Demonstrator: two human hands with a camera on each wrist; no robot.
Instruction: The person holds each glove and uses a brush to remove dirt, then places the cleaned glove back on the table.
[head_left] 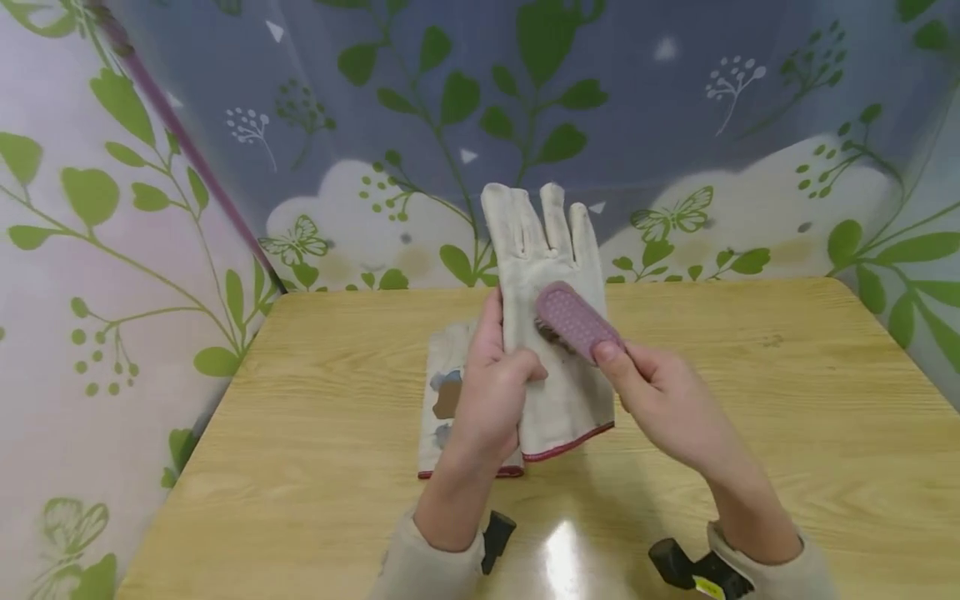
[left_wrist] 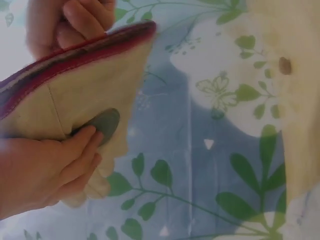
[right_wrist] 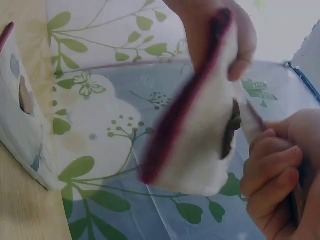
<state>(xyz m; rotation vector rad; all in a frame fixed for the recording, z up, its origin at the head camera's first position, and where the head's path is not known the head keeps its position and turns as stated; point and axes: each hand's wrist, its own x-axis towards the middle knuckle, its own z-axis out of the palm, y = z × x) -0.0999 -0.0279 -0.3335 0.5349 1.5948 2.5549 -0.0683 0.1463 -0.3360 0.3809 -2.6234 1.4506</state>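
Left grip [head_left: 491, 392] clamped on glove [head_left: 566, 392], held tilted, likely to expose dark patch [head_left: 552, 335]; right grip [head_left: 667, 400] clamped on tool [head_left: 576, 322], end near patch. Second glove [head_left: 448, 358] lies on counter [head_left: 330, 408] below left grip.

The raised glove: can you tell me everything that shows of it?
The glove is off-white, seemingly cloth, with dark red trim around its cuff. It is held tilted above the table, cuff lowest. The left hand grips its side, fingers partly covering a grey-green patch. The face towards the head camera bears a dark patch, partly hidden there by the purplish tool; whether that tool touches it is unclear.
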